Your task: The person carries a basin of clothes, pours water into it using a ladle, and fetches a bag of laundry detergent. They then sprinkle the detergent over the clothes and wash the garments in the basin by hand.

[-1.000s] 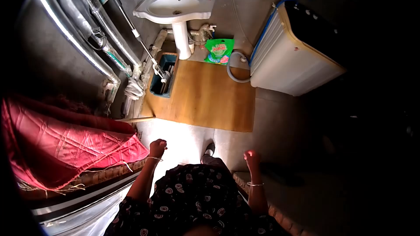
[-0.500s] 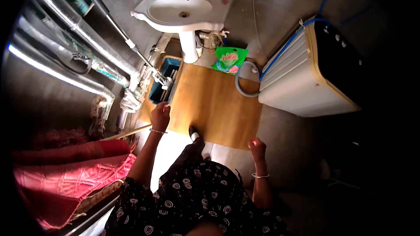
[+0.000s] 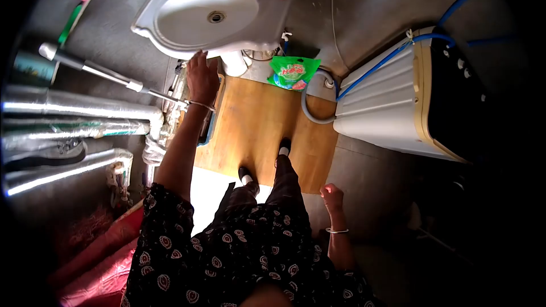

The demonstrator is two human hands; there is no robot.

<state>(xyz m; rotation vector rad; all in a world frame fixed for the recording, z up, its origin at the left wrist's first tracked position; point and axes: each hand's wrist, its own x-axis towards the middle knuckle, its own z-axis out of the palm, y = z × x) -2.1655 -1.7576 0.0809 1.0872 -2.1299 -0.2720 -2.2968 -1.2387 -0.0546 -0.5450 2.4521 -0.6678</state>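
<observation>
The left hand (image 3: 203,82) is hovering at ten o'clock in the view, back uppermost, its fingers extending with only narrow gaps between them. The white pedestal washbasin (image 3: 190,25) is sitting at eleven o'clock, its front rim lying right at the fingertips — whether they are touching it, I cannot tell. The right hand (image 3: 333,196) is hanging between four and five o'clock, its fingers curling into a loose fist; whether it is enclosing something, I cannot tell. A mop handle (image 3: 108,75) is slanting at nine o'clock from the left hand, a green printed packet (image 3: 294,72) is resting near one o'clock, and a white washing machine (image 3: 381,99) is standing at two — a brown floor mat (image 3: 264,115) is lying near the centre, under two dark shoes (image 3: 244,172).
</observation>
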